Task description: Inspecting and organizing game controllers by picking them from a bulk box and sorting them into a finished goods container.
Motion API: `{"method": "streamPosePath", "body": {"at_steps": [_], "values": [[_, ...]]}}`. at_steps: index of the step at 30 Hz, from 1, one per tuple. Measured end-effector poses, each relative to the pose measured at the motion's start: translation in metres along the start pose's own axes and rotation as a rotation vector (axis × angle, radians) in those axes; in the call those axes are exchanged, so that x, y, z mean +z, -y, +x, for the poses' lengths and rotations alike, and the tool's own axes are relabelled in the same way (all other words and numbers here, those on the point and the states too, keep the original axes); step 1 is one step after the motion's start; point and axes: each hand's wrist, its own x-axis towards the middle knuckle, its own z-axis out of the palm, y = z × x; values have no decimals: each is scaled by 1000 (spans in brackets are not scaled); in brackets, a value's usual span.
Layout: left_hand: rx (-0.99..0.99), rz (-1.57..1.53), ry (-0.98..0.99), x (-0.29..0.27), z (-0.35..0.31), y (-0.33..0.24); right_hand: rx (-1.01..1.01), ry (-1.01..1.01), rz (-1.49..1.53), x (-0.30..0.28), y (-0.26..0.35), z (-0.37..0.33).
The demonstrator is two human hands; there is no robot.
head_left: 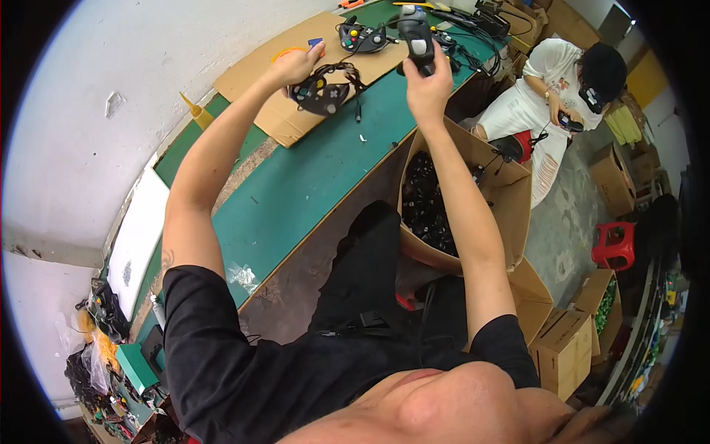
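Observation:
My right hand [429,92] grips a dark game controller [416,33] with a grey part, raised over the far end of the bench. My left hand [296,66] is closed above the cardboard sheet. A small blue thing [316,42] shows at its fingertips, and an orange edge [285,53] shows just behind it; what the fingers hold I cannot make out. Beside my left hand a black controller [322,96] lies with its cable bunched on it. Another dark controller [362,37] with coloured buttons lies between my hands, farther back.
The green bench [310,185] runs diagonally, with a cardboard sheet [274,126] on it. A yellow bottle [195,109] stands by the wall. A carton [518,200] of black parts [429,207] is beside my right arm. A person [562,89] sits at right, near a red stool [614,246].

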Motion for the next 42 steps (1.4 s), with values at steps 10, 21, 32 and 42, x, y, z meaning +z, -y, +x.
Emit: {"method": "streamPosePath", "body": {"at_steps": [10,21,32,42], "values": [[175,-1118,250,-26,-77,32,68,435,-513,18,-44,-51],[270,-1580,49,2,-123,-34,-126,429,-415,2,-44,-75],[463,-1229,48,72,-153,-57,706,105,873,-49,94,-54],[852,-676,138,117,-120,-64,880,157,1285,-66,51,-45]]}}
